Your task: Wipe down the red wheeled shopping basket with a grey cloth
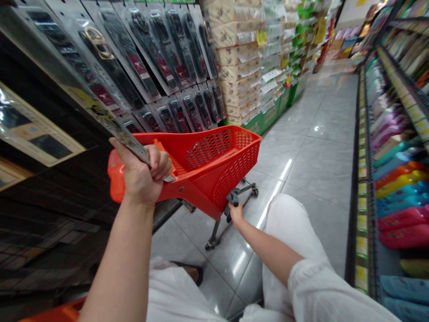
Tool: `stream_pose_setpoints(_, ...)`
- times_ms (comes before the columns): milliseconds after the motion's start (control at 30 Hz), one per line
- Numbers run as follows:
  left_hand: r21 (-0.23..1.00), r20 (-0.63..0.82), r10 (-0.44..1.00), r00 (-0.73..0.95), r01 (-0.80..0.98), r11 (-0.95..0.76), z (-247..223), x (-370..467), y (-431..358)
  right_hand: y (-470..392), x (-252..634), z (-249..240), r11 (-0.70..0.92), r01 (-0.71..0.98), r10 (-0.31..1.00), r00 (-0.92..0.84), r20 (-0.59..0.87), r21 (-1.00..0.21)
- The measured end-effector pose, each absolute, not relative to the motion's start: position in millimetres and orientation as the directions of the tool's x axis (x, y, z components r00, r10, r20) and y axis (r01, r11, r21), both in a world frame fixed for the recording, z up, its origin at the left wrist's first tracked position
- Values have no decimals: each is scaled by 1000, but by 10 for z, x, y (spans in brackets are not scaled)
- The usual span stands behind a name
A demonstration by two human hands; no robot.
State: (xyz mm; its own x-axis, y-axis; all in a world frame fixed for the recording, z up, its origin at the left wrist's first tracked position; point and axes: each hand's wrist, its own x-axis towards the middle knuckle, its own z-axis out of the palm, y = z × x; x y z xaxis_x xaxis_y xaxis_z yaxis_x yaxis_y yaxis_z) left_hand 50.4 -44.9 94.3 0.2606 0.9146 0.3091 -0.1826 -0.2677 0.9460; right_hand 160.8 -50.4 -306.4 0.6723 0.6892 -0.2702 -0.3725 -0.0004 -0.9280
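My left hand [144,174] is closed on the lower end of a long, flat plastic-wrapped package [97,107], which slants up to the upper left. Behind that hand stands a red shopping cart [204,179] with perforated sides and a grey wheeled frame. Low beside the cart's frame, my right hand [236,213] has its fingers round a dark grey item [232,197] with a black part. The item is small, and its exact kind cannot be made out. The visible part of the cart's basket shows red plastic walls.
Packaged belts [161,49] hang on a rack behind the cart. Stacked boxes [239,58] stand beyond it. Shelves on the right hold colourful folded goods [402,179]. A grey tiled aisle [321,134] runs between. My white-clad knee [291,223] is near my right arm.
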Motion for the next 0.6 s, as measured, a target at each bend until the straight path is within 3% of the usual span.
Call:
stream_pose_setpoints(167, 930, 351, 888, 297, -221, -294, 927, 528, -436, -658, 1362, -3059, -54, -394, 730, 611, -306, -917)
stream_pose_setpoints(400, 942, 319, 908, 270, -193, -274, 931, 572, -421, -306, 1850, -2874, -6, -363, 709, 656, -260, -932)
stream_pose_setpoints(600, 933, 350, 894, 280, -189, -306, 929, 604, -402, -657, 1415, -2877, -31, -348, 751, 610, -252, -937)
